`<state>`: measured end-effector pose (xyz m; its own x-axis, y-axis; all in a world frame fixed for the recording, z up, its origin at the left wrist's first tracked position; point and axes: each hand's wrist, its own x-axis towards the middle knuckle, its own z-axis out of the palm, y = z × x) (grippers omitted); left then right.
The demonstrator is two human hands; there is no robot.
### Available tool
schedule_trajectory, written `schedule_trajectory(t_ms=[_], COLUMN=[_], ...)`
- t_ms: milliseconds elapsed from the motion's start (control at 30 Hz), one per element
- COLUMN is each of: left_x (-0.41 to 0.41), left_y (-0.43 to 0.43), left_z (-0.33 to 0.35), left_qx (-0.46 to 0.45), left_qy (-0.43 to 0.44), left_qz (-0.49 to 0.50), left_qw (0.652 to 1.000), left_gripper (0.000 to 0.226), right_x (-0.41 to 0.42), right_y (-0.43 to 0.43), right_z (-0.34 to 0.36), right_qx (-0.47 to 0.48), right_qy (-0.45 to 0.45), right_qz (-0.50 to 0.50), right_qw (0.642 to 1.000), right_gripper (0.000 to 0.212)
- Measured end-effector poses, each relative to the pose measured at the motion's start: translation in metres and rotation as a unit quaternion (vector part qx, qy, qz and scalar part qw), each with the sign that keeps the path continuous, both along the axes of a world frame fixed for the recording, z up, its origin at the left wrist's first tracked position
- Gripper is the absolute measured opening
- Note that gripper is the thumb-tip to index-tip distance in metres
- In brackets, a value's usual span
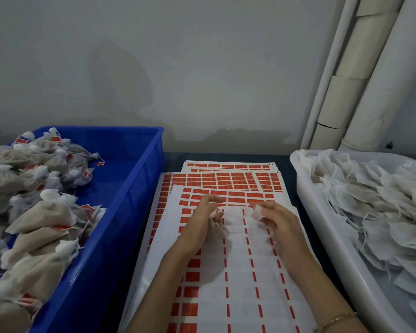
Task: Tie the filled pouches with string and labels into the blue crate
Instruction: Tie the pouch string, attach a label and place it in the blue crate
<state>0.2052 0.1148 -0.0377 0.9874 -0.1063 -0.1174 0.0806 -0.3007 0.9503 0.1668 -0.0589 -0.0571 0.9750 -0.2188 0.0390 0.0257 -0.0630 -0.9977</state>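
- A dark table surface [289,169] is taken up along its left edge by a deep blue plastic crate [139,188] and along its right edge by a pale translucent plastic tub [305,188]. Only narrow dark strips are left beside each.
- The middle of the surface, from the near edge almost to the far edge, is covered by overlapping white sheets of red-orange rectangular labels [226,181]. Room for the hands is confined to the space over these sheets.
- The crate is heaped on its left side with tied beige fabric pouches bearing red labels [41,212]. Its blue floor is exposed along its right wall.
- The tub is filled with flat white untied pouches with loose strings [375,200].
- Both forearms are brought in from the near edge and converge over the top sheet, the hands near each other but apart.
- The left hand [199,224] is turned palm inward, and its fingers are curled round a small beige filled pouch [217,228].
- In the right hand [279,222] a small white piece [256,211] is pinched between thumb and forefinger, the other fingers loosely curled. Whether it is label or fabric cannot be told.
- A thin gold-coloured bracelet [338,318] is worn on the right wrist.
- Pale upright pipes [370,92] are seen behind the far right corner.
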Motion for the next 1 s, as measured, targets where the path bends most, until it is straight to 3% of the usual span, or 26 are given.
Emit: schedule_trajectory(t_ms=[100,167,233,300,367,500,633,767,900,1000], left_x=[-0.001,-0.004,-0.014,-0.021,-0.021,-0.023,-0.024,-0.027,-0.032,-0.040], left_y=[-0.006,-0.009,-0.004,0.002,0.004,0.004,0.007,0.008,0.005,-0.005], left_z=[0.004,0.006,0.001,-0.004,-0.008,-0.005,-0.002,0.000,0.002,0.003], left_qx=[-0.006,-0.023,-0.042,-0.027,-0.005,0.010,0.048,0.045,0.034,0.019], left_qy=[0.009,0.014,-0.035,-0.075,-0.097,-0.133,-0.150,-0.153,-0.152,-0.169], left_qz=[-0.001,-0.017,-0.066,-0.094,-0.094,-0.086,-0.094,-0.097,-0.137,-0.170], left_qw=[1.000,0.999,0.996,0.992,0.991,0.987,0.983,0.982,0.978,0.971], left_gripper=[0.018,0.020,0.015,0.012,0.017,0.004,0.008,0.010,0.008,0.011], right_x=[0.001,-0.004,-0.010,-0.013,-0.015,-0.015,-0.016,-0.004,-0.006,-0.006], right_y=[0.009,0.015,0.015,0.016,0.015,0.013,0.011,0.010,0.007,0.007], right_z=[0.001,-0.001,0.000,0.001,0.004,0.009,0.014,0.015,0.004,-0.001], right_qx=[-0.030,-0.019,-0.011,-0.049,-0.061,-0.024,0.019,-0.044,-0.022,-0.008], right_qy=[0.063,0.032,0.017,-0.017,-0.042,-0.037,-0.037,0.028,-0.019,-0.027], right_qz=[0.097,0.148,0.139,0.132,0.129,0.122,0.122,0.055,-0.025,-0.028], right_qw=[0.993,0.988,0.990,0.990,0.989,0.992,0.992,0.997,0.999,0.999], right_gripper=[0.010,0.018,0.028,0.022,0.031,0.046,0.041,0.023,0.006,0.007])
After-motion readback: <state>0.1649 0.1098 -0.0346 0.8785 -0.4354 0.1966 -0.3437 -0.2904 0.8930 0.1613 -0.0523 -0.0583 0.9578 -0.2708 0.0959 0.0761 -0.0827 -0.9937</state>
